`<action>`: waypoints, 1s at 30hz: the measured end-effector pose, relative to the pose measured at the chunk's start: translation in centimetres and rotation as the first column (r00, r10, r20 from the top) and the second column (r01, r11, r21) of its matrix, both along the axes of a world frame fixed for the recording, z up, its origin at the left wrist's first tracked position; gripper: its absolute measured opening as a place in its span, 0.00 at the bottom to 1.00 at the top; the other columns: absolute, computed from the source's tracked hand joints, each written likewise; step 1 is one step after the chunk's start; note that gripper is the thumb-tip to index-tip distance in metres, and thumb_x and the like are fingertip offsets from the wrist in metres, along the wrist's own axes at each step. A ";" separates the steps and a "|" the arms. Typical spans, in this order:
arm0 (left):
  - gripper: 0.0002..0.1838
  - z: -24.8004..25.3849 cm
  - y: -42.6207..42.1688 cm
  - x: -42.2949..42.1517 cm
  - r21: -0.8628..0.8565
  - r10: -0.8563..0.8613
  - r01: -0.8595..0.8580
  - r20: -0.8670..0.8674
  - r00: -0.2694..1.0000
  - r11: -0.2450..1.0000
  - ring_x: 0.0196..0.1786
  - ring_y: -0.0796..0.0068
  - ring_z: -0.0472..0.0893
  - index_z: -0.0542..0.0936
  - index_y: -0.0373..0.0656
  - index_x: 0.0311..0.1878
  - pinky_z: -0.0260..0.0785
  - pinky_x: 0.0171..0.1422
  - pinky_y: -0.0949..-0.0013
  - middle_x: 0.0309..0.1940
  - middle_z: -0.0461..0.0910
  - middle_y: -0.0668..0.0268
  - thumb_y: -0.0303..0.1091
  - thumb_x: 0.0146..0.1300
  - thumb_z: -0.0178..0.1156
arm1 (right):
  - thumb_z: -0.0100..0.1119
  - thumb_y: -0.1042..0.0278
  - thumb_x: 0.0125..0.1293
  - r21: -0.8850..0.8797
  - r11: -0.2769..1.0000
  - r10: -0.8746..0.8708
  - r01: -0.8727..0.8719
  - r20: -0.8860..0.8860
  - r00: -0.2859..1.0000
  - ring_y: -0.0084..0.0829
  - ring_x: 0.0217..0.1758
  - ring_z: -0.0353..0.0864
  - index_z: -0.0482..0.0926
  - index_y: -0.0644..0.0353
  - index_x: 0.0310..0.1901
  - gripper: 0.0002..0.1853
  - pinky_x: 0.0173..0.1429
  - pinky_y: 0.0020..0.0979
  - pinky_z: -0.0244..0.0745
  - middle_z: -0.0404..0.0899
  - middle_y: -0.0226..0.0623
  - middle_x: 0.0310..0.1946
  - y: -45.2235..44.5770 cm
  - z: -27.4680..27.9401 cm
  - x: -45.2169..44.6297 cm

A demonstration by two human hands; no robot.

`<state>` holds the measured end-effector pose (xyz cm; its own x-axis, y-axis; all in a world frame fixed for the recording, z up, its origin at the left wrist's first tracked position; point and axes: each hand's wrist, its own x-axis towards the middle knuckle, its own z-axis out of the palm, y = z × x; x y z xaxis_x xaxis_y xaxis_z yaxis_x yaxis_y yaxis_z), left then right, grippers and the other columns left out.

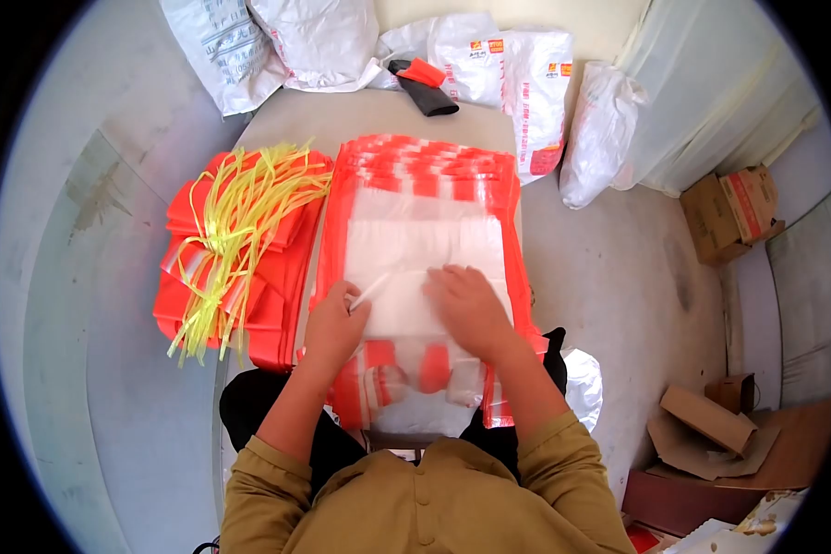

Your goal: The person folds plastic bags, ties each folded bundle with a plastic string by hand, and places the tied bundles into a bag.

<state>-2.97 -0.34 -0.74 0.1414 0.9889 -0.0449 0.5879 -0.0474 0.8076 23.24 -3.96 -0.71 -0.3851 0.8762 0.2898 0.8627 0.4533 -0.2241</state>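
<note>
A stack of red-edged clear plastic bags (519, 240) lies in front of me, its printed red ends fanned out at the far side. On top rests a white sheet (406, 254), thin and slightly creased. My left hand (338, 319) is closed at the sheet's left edge, where a narrow white fold sticks out between thumb and fingers. Flat over the right part of the sheet, my right hand (468, 309) has its fingers stretched out, a little blurred. Bag handles with red patches (379, 383) hang toward my lap.
Left of the stack, yellow ties (240, 222) lie on folded red bags (282, 286). A black-and-red roll-like item (427, 90) sits at the table's back. Stuffed white sacks (319, 42) stand behind. Cardboard boxes (729, 214) are on the floor at right.
</note>
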 end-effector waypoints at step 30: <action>0.20 4.6 -2.9 -1.4 0.113 -0.581 0.635 -0.308 0.753 0.764 0.56 0.54 0.85 0.85 0.47 0.60 0.77 0.61 0.57 0.54 0.86 0.55 0.28 0.64 0.64 | 0.63 0.70 0.65 -0.416 0.908 -0.144 0.057 -0.180 0.973 0.44 0.67 0.80 0.84 0.53 0.59 0.20 0.68 0.37 0.76 0.83 0.38 0.62 -6.3 2.0 5.2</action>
<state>-4.38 -3.27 3.86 0.7271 0.6860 0.0258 0.5497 -0.6044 0.5767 28.44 -10.26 1.29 -0.2597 0.9650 -0.0364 0.8156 0.1990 -0.5434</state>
